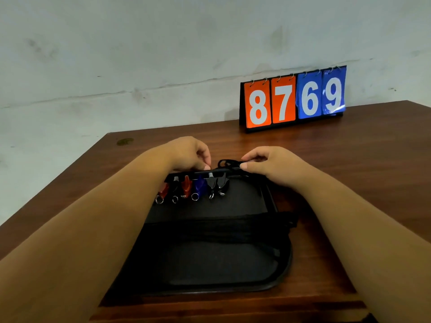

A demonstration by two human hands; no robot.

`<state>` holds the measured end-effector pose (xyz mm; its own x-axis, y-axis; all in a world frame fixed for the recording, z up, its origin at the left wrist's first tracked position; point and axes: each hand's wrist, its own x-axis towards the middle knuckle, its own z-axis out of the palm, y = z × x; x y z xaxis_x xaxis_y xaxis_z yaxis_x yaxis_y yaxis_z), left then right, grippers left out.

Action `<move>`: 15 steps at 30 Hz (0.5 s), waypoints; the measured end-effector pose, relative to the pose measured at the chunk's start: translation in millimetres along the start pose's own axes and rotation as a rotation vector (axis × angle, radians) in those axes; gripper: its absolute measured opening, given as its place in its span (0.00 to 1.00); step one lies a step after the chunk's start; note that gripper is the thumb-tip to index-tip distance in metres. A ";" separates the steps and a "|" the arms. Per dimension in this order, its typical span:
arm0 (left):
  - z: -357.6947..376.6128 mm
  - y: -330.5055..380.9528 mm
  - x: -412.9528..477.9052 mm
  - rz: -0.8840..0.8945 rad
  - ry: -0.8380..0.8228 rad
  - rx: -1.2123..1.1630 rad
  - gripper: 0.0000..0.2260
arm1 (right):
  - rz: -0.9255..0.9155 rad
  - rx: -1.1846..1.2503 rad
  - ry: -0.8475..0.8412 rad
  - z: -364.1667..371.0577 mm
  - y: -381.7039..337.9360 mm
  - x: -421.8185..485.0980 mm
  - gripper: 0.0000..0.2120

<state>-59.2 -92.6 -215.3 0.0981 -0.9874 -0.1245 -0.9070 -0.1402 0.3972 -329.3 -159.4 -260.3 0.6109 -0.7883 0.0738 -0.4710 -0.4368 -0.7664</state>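
An open black case (210,259) lies flat on the wooden table (349,173). Along its far edge sits a row of several whistles (191,187) in red, black and blue, each with a small metal ring. My left hand (186,155) has its fingers curled down at the case's far edge, fingertips touching it above the whistles. My right hand (268,164) pinches a black cord (227,163) that loops just beyond that edge. What the cord is tied to is hidden.
A flip scoreboard (292,99) stands at the table's far right, showing 8 and 7 on orange cards, 6 and 9 on blue. A pale wall (163,54) rises behind the table. The table's left edge runs diagonally beside my left forearm.
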 end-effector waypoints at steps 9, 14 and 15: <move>5.3 -2.4 11.4 0.009 0.076 0.043 0.03 | 0.000 -0.048 0.067 -1.5 8.0 6.6 0.08; 10.1 11.2 14.5 0.059 0.015 0.003 0.04 | 0.028 -0.106 0.116 -1.3 8.4 9.4 0.10; 11.2 13.8 16.0 0.059 0.010 0.025 0.03 | 0.038 -0.106 0.127 -1.2 8.3 9.2 0.11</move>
<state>-74.7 -109.5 -222.0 0.0487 -0.9945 -0.0923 -0.9212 -0.0804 0.3807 -328.4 -170.8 -265.2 0.5090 -0.8508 0.1310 -0.5613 -0.4434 -0.6988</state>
